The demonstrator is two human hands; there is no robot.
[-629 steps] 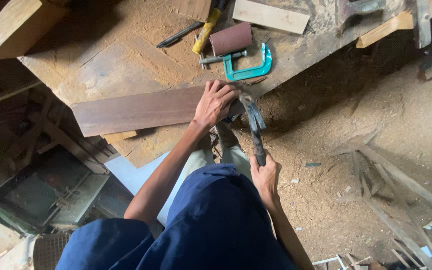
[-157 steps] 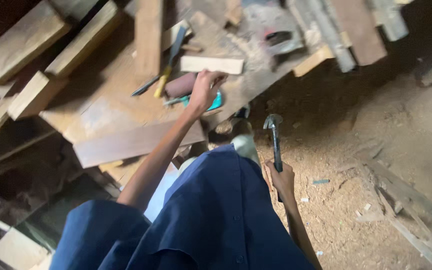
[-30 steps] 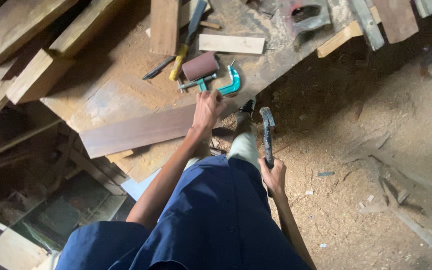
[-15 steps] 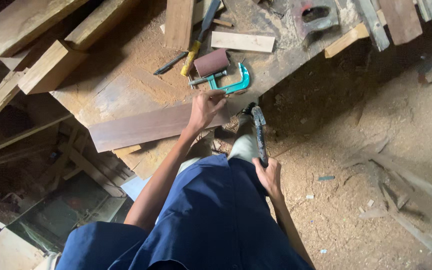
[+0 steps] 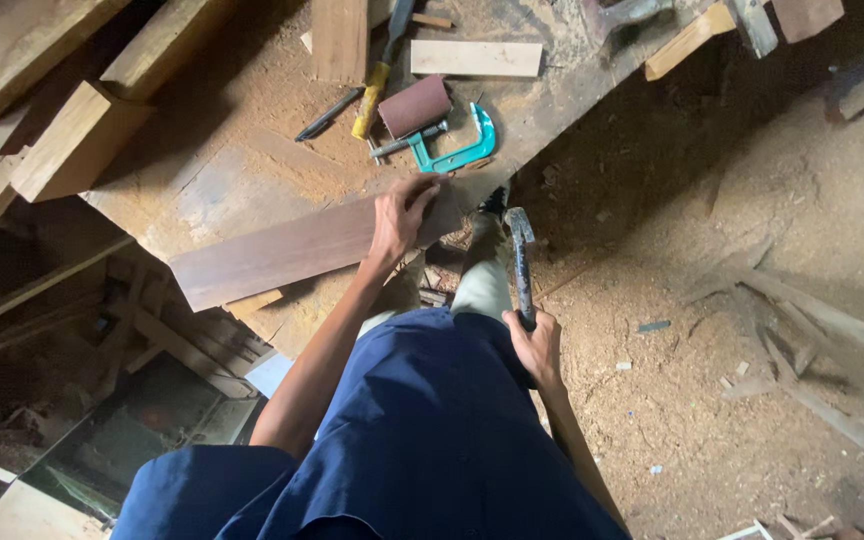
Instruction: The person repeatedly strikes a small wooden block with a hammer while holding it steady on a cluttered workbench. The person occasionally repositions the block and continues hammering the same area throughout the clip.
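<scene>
My left hand (image 5: 399, 212) flat, fingers spread, steadying dark board (image 5: 292, 250) | right hand (image 5: 535, 345) fist-wrapped on hammer (image 5: 520, 262), probably ready | clamp (image 5: 452, 150) beyond fingertips

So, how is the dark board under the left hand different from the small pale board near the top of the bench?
The dark board is long and reddish brown; the small pale board is short and light. The dark board lies slanted and sticks out past the bench edge, with the left hand pressed on it; the pale board lies almost level, untouched. Both are flat, rectangular pieces of wood resting on the dusty bench.
</scene>
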